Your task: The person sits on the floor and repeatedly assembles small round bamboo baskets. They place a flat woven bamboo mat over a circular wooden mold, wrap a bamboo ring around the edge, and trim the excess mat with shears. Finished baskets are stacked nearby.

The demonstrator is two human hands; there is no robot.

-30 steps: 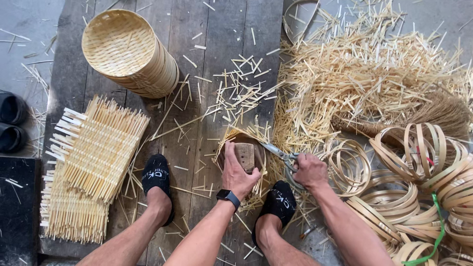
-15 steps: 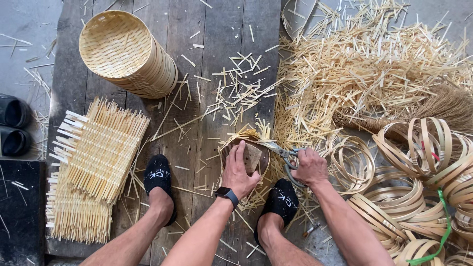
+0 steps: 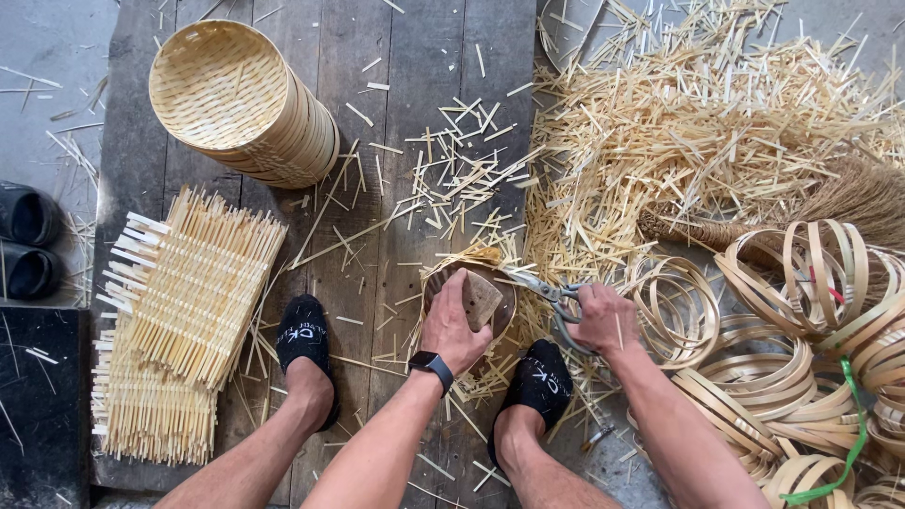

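**A:** So what's each hand doing? I'm standing right next to them and it's a mess of bamboo down here.

**B:** The left hand (image 3: 456, 325) is pressed down on a small wooden block (image 3: 480, 298) that sits on a round woven mat (image 3: 468, 300), fingers spread over it and gripping. The right hand (image 3: 603, 319) is clenched around the handles of metal scissors (image 3: 547, 290), blades pointing to about 10 o'clock, right at the mat's frayed edge.

**A:** And where's that mat exactly?

**B:** On the wooden plank floor (image 3: 415, 57), dead centre, just above the two feet in black slippers (image 3: 304, 341).

**A:** Rest of the stuff?

**B:** Stack of finished round woven trays (image 3: 240, 102) at 10 o'clock. Pile of untrimmed square mats (image 3: 184, 316) at 8 o'clock. Huge heap of bamboo offcuts (image 3: 698, 123) at 1 o'clock, with a straw broom (image 3: 830, 203) lying against it. Bamboo hoops (image 3: 801, 330) stacked at 4 o'clock.
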